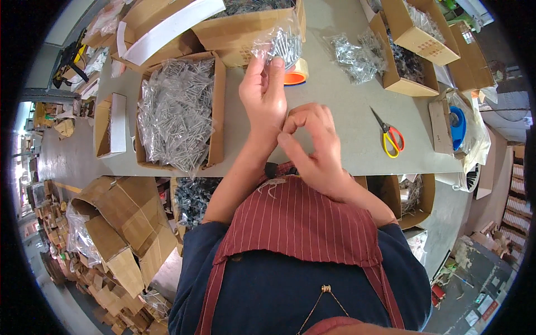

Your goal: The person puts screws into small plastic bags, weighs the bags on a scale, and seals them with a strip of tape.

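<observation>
My left hand [262,89] is raised over the table, its fingers and thumb closed on a clear plastic bag of screws [286,49]. Silvery shanks show through the film. Close to my left wrist is my right hand [314,139], thumb and forefinger pinched together; whatever they may hold is too small to make out. Just behind the held bag lies a roll of tape [297,73] with an orange core. To the left, an open cardboard box [219,111] is filled with bagged screws [176,111].
Scissors [389,134] with red and yellow handles lie on the grey table [335,95] at right. Further back are more bags of screws [357,54] and open cartons [410,84]. A blue tape dispenser [458,128] stands at the right edge. A narrow box [117,123] sits far left.
</observation>
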Tool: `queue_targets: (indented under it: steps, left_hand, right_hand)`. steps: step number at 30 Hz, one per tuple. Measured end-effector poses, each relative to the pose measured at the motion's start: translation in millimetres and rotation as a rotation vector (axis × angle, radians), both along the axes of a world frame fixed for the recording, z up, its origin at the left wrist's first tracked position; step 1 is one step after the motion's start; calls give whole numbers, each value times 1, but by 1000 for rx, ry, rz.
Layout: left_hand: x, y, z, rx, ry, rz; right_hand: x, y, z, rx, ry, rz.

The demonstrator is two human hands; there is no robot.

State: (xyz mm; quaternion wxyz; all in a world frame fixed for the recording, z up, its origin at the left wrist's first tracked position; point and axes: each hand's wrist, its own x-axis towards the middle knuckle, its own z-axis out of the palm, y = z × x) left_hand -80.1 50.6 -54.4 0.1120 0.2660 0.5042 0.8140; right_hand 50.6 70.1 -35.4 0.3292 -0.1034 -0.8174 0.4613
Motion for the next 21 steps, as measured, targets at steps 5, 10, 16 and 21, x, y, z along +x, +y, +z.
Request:
queue_targets:
  steps: [5,10,16,21]
  left_hand:
    - [-2,-5,0,-254,70,92]
    - [7,-13,-11,-420,479,192]
    - [36,-15,-9,-468,610,22]
    - [45,-27,-17,-524,747,-40]
  right_hand:
    - [9,-3,23,90,92,124]
    - [-17,39,27,-114,166,-123]
    - [-38,41,23,47,89,-231]
    - [-27,61,13,42,73,-234]
